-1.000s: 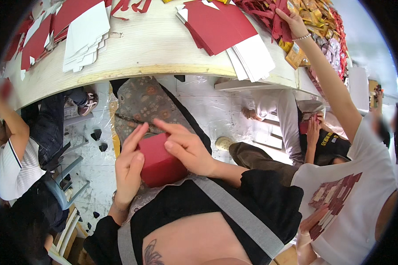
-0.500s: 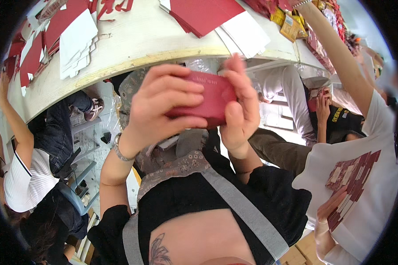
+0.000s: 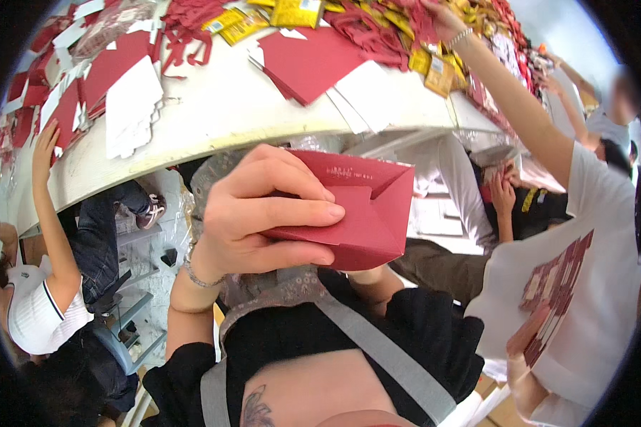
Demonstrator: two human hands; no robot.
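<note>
A red cardboard box [image 3: 377,220], partly folded, is held up in front of my chest, below the table's front edge. My left hand [image 3: 263,213] is closed on its left side, with fingers pressed over the folded flap. The box's right end shows angled side folds. Behind and under the box, only the lower edge of my right hand [image 3: 369,273] shows; its fingers are hidden, so its grip cannot be seen.
On the white table [image 3: 221,121] lie red card sheets [image 3: 310,60], white-backed card stacks [image 3: 132,110], red straps [image 3: 189,35] and yellow packets [image 3: 295,13]. A co-worker's arm [image 3: 513,92] reaches over at right; another person's hand [image 3: 46,142] touches cards at left.
The box has turned and come lower, now showing its flap and folded end. My right hand has moved from its right side to behind and below it. More of the table shows.
</note>
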